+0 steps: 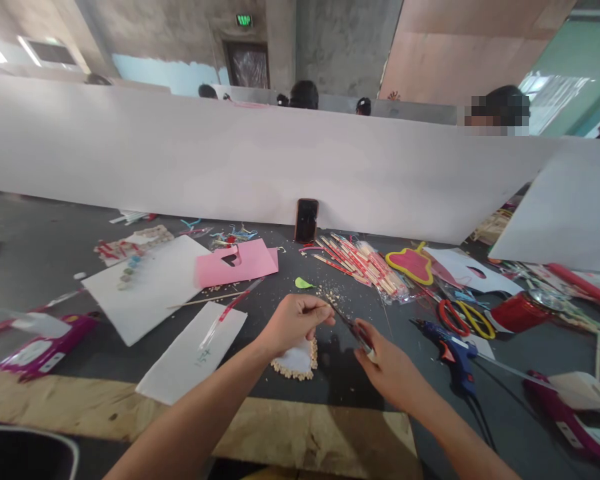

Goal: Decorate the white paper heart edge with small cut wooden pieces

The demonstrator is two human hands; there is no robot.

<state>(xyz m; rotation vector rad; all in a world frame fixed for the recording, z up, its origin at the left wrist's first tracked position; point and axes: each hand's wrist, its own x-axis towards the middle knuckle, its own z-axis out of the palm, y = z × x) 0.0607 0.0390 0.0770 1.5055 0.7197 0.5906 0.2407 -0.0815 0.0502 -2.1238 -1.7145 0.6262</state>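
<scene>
My left hand (295,323) is closed in a pinch over the middle of the table; whatever sits between its fingertips is too small to make out. Close by on the right, my right hand (393,367) grips scissors (351,325), their dark blades pointing at the left fingertips. Under the left hand lies a white piece (295,360) edged with small pale wooden bits, partly hidden by the hand. Similar loose bits (330,291) are scattered just beyond the fingers, beside a light green leaf-shaped piece (303,283).
A phone (307,220) leans against the white partition (205,160). Packaged sticks (365,263), a blue glue gun (453,353), red-handled scissors (453,317) and a red can (520,311) lie rightward. Pink card (237,262) and white foam sheets (195,353) lie left. Heads show behind the partition.
</scene>
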